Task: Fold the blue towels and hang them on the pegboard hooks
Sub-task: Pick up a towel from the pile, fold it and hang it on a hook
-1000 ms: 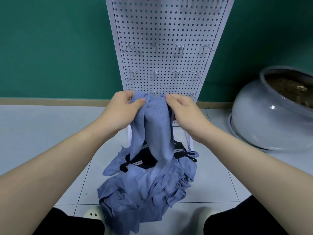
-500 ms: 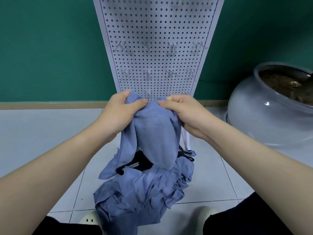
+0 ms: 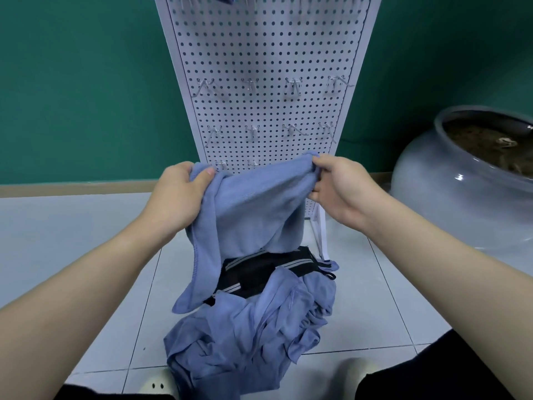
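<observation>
Black basket [image 3: 259,272] of blue towels [image 3: 248,336]

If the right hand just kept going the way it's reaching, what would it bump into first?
Most likely the white pegboard. The right hand, pinching the lifted blue towel, points toward the board's lower right edge just behind it. Depth is hard to judge, so it might slip past that edge.

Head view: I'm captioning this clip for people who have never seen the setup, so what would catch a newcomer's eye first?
First, the two bare hands in the middle: the left hand and right hand grip the top edge of a blue towel spread between them. Right behind stands a white pegboard with rows of metal hooks. Below, on the tiled floor, lies a heap of blue towels, and a large grey pot sits at right.
</observation>
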### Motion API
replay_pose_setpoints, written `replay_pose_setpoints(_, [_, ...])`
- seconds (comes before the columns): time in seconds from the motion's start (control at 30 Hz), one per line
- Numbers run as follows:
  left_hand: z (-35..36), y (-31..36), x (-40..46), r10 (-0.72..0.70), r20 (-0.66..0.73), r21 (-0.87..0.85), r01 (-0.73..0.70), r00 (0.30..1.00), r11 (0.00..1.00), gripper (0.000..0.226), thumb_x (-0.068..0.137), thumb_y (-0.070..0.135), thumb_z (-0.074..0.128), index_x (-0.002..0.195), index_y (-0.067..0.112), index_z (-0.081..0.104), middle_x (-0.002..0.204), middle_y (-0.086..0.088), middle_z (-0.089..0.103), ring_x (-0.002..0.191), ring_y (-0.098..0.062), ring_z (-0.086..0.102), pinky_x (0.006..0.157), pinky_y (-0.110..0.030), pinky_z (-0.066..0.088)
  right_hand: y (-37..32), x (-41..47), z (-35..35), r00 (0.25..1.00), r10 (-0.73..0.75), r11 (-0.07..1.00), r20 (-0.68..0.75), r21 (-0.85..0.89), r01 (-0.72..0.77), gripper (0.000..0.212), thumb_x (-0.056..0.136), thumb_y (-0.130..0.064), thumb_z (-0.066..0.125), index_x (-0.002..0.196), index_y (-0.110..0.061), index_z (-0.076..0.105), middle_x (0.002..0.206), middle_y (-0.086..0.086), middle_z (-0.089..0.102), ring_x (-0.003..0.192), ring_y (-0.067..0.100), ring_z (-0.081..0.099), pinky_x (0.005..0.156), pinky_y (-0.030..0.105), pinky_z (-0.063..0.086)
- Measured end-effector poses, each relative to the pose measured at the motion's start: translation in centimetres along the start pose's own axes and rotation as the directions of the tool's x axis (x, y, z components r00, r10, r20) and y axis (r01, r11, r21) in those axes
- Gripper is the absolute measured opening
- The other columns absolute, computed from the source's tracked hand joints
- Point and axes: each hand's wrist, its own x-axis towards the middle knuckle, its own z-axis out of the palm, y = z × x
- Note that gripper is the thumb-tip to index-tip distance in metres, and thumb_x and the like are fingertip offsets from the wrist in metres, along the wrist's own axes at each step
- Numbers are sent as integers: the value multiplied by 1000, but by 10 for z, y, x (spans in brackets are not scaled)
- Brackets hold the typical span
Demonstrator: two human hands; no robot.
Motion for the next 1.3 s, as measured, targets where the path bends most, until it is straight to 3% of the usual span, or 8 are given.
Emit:
replay_pose_setpoints(0.13, [5,-1,2,14,-14,8,-14,1000,1000,29,105,30,54,107,1,60,98,-14,68,80,-20,55,69,-34,46,3,4,4,998,61,992,-29,110,-57,9,100,-15,63,94,-9,60,84,11,61,83,21,61,76,32,52])
replay_pose_setpoints(0.3, [3,-6,4,-10,39,-10,11,999,1000,41,108,31,46,103,-7,60,86,-8,55,78,-18,46,71,-34,37,8,1,-2,996,68,982,-51,-171,-76,24,93,-18,76,75,-15,60,72,5,64,66,16,61,67,28,50])
replay_pose_setpoints(0.47, [0,-8,6,-32,31,-63,34,999,997,49,111,34,39,92,-6,60,82,-5,52,76,-17,43,69,-33,33,7,7,-10,991,59,979,-124,-189,-82,11,99,-27,66,103,-19,61,92,12,62,84,22,57,80,35,44])
replay_pose_setpoints(0.6, [-5,-9,9,-69,57,-121,75,996,990,53,104,42,55,89,-9,56,78,-8,51,73,-19,43,68,-34,33,-1,9,-20,986,-14,984,-163,-180,-16,20,103,-29,61,105,-10,68,98,12,72,86,22,66,81,36,55])
replay_pose_setpoints(0.73, [-9,-11,8,-88,93,-113,98,992,989,20,90,28,78,93,9,72,88,-5,75,78,-18,63,73,-33,47,-15,3,-26,979,-131,983,-157,-149,107,34,107,-30,54,112,1,67,103,13,72,90,23,67,88,40,56])
replay_pose_setpoints(0.87, [-8,-11,6,-58,91,-13,60,994,998,10,92,25,77,87,16,73,84,-5,76,75,-20,65,71,-34,50,-22,-7,-24,964,-228,969,-139,-129,210,30,109,-28,52,102,-4,68,96,10,70,85,20,65,78,31,54])
replay_pose_setpoints(1.1, [-18,-12,5,-1,-35,263,10,999,965,48,102,32,59,70,-1,48,59,-6,41,55,-23,31,51,-33,22,-30,-16,-28,924,-370,916,-96,-202,346,29,108,-25,52,91,-9,68,90,7,70,85,19,65,80,33,51])
replay_pose_setpoints(1.3, [-18,-14,7,27,49,394,-44,998,918,24,103,26,59,84,12,64,60,-1,60,56,-16,49,50,-28,31,-30,-21,-30,893,-447,859,-44,-298,415,30,105,-28,54,104,-1,68,98,18,69,90,24,62,85,43,48])
